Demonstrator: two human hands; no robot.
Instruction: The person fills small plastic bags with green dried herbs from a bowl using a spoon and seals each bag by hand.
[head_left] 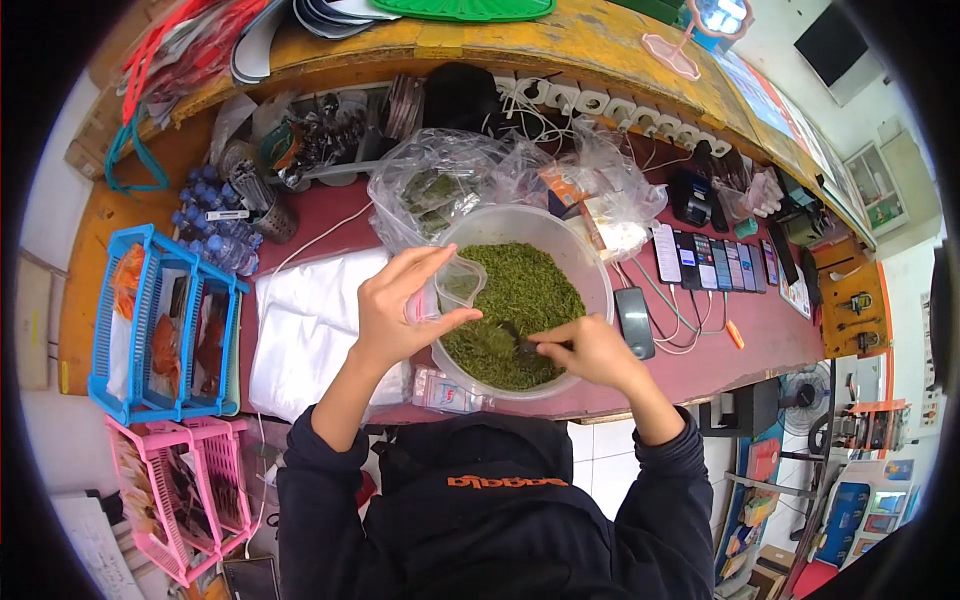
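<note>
A large translucent round tub (592, 262) stands on the dark red table, with chopped green leafy material (525, 280) inside. Over its left side my left hand (400, 305) holds a small clear plastic bag (461, 281) by its edge, fingers and thumb spread around its mouth. My right hand (590, 350) grips the handle of a dark spoon (525, 345), whose end is down in the green material. White plastic sheets or bags (320, 325) lie flat to the left of the tub.
Blue baskets (165, 325) and a pink basket (185, 490) stand at the left. Clear bags (430, 180) lie behind the tub. Several phones (708, 262) with cables, a black device (634, 322) and an orange cutter (735, 334) are on the right. Power sockets (620, 112) line the back.
</note>
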